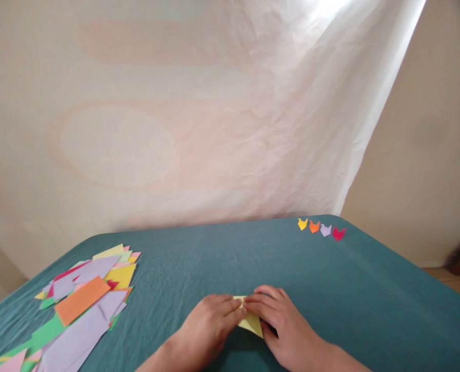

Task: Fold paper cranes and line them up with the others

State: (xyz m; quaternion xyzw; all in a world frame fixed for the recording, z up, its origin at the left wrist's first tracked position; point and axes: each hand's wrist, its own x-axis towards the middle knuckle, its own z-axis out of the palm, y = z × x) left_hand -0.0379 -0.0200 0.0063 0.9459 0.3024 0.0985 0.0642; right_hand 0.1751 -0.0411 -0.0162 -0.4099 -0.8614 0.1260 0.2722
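As I watch through the head camera, the small pale-yellow folded paper [253, 326] sits between my two hands, at the near middle of the green cloth-covered bench [199, 261]. My left hand [216, 323] holds its left side, fingers close together; my right hand [282, 320] holds its right side, fingertips on top and thumb by the near corner. Left lies a loose pile of multicoloured paper sheets [82, 299]; far right, four small folded paper shapes [314, 227] in yellow, orange, lilac and crimson.
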